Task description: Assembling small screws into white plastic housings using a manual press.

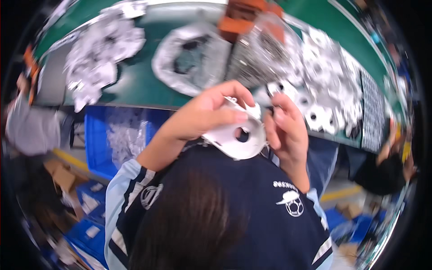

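Observation:
A white moulded plastic part [225,140] with a round hole and a raised rim is held in front of my chest. My left hand [209,110] grips it from the left, thumb across its face and fingers over its far edge. Close by the part's right edge is my right hand [290,128], fingers curled with thumb and fingertips drawn together. Whatever small thing they may pinch is too blurred to tell. Just beyond the hands lies a clear bag of small metal pieces [256,60], screw-like in look.
An open plastic bag [164,60] with dark pieces lies on the green table [144,78], beside an orange bin [238,20]. White parts are heaped at right [326,72] and left [101,51]. A blue crate [96,148] stands below the table edge. People sit at both sides.

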The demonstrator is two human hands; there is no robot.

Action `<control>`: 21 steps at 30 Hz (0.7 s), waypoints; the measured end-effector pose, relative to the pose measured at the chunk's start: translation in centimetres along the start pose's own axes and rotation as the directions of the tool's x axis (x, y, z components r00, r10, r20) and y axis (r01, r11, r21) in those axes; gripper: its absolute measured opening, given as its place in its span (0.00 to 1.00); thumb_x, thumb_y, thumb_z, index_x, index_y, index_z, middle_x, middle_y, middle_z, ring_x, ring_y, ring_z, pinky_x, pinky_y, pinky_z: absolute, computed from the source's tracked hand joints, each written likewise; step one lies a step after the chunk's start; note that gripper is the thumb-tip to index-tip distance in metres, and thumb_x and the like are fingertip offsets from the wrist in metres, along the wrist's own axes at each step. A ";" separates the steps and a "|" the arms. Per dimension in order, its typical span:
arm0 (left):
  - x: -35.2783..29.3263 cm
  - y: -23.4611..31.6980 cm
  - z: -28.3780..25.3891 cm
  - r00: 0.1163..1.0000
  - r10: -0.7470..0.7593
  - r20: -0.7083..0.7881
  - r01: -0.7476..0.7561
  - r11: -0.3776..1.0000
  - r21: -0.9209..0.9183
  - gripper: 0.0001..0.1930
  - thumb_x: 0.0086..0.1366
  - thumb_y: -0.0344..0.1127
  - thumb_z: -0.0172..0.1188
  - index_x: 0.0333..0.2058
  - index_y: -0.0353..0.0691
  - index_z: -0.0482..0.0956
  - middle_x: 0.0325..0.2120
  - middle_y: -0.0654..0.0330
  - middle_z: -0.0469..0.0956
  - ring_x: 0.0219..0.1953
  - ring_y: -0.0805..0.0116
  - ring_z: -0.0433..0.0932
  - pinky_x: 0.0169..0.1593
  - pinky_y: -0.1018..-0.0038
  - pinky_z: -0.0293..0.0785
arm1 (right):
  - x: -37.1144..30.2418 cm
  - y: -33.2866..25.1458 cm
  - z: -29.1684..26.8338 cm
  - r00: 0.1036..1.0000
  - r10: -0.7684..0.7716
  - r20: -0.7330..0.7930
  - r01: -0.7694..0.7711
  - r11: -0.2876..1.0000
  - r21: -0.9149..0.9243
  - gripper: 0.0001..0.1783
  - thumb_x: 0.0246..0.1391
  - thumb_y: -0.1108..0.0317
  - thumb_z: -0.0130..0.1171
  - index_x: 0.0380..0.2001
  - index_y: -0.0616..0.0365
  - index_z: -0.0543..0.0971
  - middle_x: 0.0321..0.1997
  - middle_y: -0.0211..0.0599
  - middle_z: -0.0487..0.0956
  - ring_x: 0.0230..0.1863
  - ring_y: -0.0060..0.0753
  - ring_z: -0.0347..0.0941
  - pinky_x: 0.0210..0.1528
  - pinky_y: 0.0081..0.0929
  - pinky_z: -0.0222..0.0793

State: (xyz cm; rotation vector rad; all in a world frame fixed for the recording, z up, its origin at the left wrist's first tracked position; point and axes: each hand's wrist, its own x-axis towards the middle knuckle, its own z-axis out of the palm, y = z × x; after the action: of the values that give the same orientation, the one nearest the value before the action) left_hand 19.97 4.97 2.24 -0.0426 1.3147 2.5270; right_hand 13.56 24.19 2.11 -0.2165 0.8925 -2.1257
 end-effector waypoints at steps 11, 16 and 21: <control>-16.3 -9.0 -6.2 0.319 0.499 -0.806 -0.293 0.861 0.416 0.08 0.59 0.27 0.54 0.38 0.40 0.71 0.30 0.63 0.75 0.30 0.80 0.73 0.33 0.83 0.69 | 3.0 0.3 0.7 0.941 0.193 0.279 -0.120 0.959 -0.258 0.15 0.50 0.72 0.56 0.41 0.59 0.66 0.14 0.34 0.67 0.09 0.21 0.58 0.13 0.16 0.53; -28.1 -24.6 -3.9 -0.608 0.185 -0.772 -0.299 0.847 0.439 0.09 0.56 0.27 0.47 0.37 0.39 0.70 0.24 0.60 0.73 0.23 0.75 0.72 0.22 0.78 0.66 | 4.4 1.4 2.0 0.740 0.416 0.529 -0.194 0.885 -0.423 0.16 0.52 0.72 0.53 0.45 0.58 0.69 0.18 0.34 0.68 0.14 0.22 0.57 0.19 0.18 0.51; -34.0 -35.3 2.2 -0.766 -0.308 -0.564 -0.490 0.848 0.203 0.17 0.53 0.26 0.47 0.44 0.36 0.63 0.31 0.53 0.72 0.23 0.68 0.74 0.20 0.75 0.70 | 4.2 4.1 3.9 0.676 0.490 0.550 -0.229 0.849 -0.476 0.13 0.53 0.74 0.50 0.43 0.58 0.67 0.19 0.35 0.69 0.15 0.23 0.58 0.19 0.18 0.54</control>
State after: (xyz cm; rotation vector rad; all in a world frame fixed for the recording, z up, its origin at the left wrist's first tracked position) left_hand 62.29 17.61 -19.16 -3.8916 0.3491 1.7369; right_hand 14.95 17.26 1.62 -0.8553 0.8028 -1.3183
